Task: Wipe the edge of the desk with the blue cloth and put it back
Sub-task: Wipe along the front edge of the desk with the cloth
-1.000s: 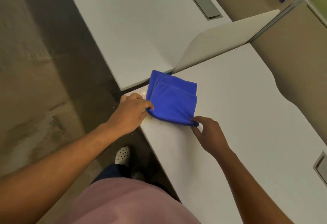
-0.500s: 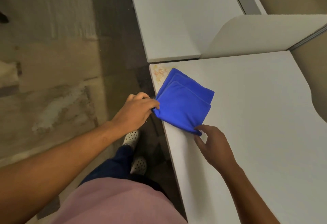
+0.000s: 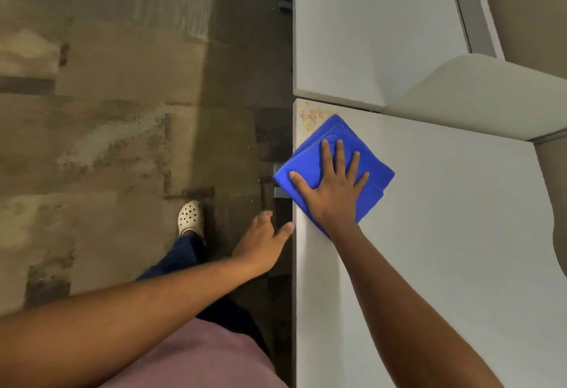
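Observation:
The folded blue cloth (image 3: 376, 177) lies on the white desk (image 3: 445, 249), one corner hanging over the desk's left edge (image 3: 295, 289). My right hand (image 3: 333, 193) presses flat on top of the cloth with fingers spread, holding it against the desk. My left hand (image 3: 264, 242) hovers beside the desk edge below the cloth, empty, fingers loosely apart, its fingertips close to the edge. An orange-brown stain (image 3: 311, 114) marks the desk's corner just beyond the cloth.
A second white desk (image 3: 368, 29) adjoins at the far side, with a grey cable slot (image 3: 472, 10). A curved divider panel (image 3: 478, 96) stands at the back right. To the left is mottled floor (image 3: 107, 142), where my white shoe (image 3: 190, 217) stands.
My right hand moved from the cloth's corner onto its top and now lies flat on it. My left hand let go of the cloth and dropped back beside the desk edge. The view swung left.

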### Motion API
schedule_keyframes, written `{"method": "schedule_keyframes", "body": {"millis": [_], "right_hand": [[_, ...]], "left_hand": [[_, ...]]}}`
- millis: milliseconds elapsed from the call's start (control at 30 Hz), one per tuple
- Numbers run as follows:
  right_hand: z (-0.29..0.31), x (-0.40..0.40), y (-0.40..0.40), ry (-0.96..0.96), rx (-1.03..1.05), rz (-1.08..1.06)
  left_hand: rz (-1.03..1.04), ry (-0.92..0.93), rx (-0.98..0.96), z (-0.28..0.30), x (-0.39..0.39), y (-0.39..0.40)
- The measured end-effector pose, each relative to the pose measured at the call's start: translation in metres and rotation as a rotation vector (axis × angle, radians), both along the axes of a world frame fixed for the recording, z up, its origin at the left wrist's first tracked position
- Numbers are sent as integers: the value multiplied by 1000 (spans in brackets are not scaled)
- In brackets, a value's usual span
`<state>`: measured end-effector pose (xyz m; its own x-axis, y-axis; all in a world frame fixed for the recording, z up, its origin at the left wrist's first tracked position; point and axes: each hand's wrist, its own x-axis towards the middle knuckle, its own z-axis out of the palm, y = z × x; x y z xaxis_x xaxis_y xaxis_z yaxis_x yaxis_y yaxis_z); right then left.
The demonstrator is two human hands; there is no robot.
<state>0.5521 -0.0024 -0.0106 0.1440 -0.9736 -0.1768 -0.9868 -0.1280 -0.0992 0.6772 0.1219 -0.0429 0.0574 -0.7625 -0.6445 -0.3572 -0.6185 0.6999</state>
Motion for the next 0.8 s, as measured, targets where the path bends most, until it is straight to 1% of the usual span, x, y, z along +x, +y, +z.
{"method": "schedule_keyframes", "body": {"millis": [67,167,233,300,367,433,500,600,700,800], "right_hand": [[-6,1,-10,17,-35,-6],[-13,4,-22,-12,-65,4],[-15,7,-25,-69,-85,8],[-16,7,-23,-152,-86,28],[-17,-4,-18,-191,-68,136],[-18,-25,-20,-205,-43,284],[-19,-49,-35,-241,-28,326],[-16,-71,-69,-250,-77,171],[-13,-66,-95,-209,-145,-1],[-14,-47,-95,-110,-144,-34]], "left_hand": [[58,84,15,2,-21,6],[241,206,11,4,-47,3],[392,277,-10,5,-64,-5],[513,292,-35,3,-76,-10],[548,247,-62,1,-83,-11],[531,209,-80,-3,-84,-10],[506,212,-110,-7,-82,-9],[507,227,-181,-10,-82,-5],[523,177,-206,-11,-86,-4],[537,136,-218,-12,-87,-2]]}}
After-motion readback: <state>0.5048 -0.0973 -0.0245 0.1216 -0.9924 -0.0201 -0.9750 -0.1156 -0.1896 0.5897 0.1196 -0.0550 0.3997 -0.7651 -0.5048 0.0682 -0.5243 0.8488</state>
